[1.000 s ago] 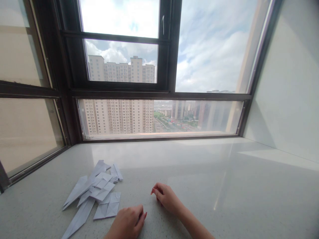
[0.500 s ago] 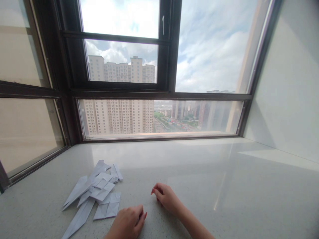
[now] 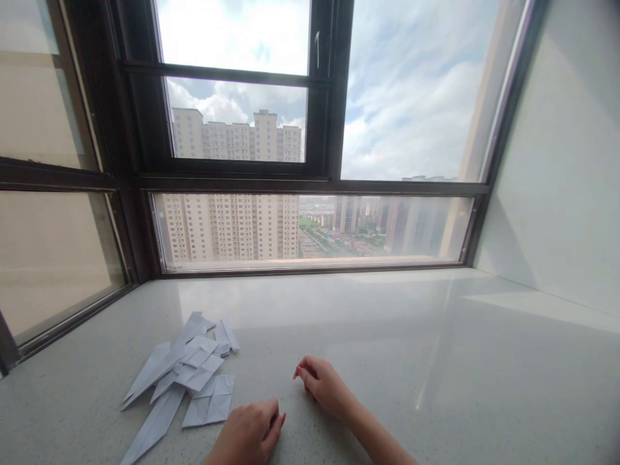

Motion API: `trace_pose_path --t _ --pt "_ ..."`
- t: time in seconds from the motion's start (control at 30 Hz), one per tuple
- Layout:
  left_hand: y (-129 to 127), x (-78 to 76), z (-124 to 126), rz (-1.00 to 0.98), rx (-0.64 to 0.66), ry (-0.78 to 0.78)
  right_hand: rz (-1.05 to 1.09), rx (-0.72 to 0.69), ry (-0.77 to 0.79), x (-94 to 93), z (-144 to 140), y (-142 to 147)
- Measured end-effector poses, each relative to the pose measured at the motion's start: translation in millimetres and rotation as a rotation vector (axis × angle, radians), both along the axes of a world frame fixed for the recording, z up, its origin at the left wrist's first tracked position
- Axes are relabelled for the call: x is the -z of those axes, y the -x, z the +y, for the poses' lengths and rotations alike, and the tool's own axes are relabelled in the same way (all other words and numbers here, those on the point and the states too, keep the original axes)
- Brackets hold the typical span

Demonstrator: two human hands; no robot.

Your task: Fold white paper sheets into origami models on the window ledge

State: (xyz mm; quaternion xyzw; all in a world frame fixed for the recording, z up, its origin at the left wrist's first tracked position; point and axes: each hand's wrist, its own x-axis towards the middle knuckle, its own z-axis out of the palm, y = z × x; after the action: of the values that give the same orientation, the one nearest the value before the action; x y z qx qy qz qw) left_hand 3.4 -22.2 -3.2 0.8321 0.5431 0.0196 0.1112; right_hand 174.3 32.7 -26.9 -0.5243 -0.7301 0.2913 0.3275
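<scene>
My left hand rests on the pale speckled sill at the bottom centre, its fingers curled under and the thumb with a red nail lying along the side. Nothing shows in it. Farther forward and to the right, my right hand lies with its fingers bent in loosely, and I see nothing held there. Just left of my left hand is a folded white paper square. Beyond that square lies a heap of folded white paper pieces, some square and some long and pointed like paper planes, overlapping one another.
The glossy sill runs back to a dark window frame. A white wall bounds it on the right, and another window pane stands at the left. Tall buildings show outside.
</scene>
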Motion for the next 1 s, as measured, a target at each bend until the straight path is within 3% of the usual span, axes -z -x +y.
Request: trace_pose_path --t 1.0 --pt "0.6 1.5 1.4 -0.005 0.001 -0.011 0.006 -0.010 -0.006 2.3 1.0 -0.1"
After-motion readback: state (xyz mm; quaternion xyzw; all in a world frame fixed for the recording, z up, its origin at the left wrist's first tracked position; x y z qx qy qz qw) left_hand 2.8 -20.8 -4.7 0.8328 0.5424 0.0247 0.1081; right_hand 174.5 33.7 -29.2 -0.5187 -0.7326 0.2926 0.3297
